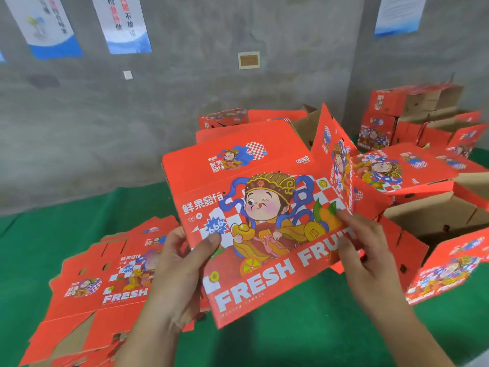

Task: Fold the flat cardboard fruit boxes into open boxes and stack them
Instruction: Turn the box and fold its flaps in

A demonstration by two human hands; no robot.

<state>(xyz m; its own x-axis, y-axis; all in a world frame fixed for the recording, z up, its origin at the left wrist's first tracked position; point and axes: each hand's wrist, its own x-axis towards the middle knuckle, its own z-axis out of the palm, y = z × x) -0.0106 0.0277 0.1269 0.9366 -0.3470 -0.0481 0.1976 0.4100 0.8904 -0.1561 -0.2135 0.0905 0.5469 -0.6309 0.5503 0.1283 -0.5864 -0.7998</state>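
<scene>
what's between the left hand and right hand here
In the head view, the red printed cardboard fruit box, partly unfolded, spans the gap: the left hand grips its left edge and the right hand pinches its right edge.

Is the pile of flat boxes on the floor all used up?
No, a pile of flat boxes lies on the green floor, left of the box that both hands grip.

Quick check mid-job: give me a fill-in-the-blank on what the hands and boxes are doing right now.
1. Both hands grip the same red ____ box.
2. The left hand holds the box's ____ edge.
3. The pile of flat boxes lies on the ____ surface.
4. The big white English words on the held box begin with ____.

Missing words: cardboard; left; green; FRESH
</scene>
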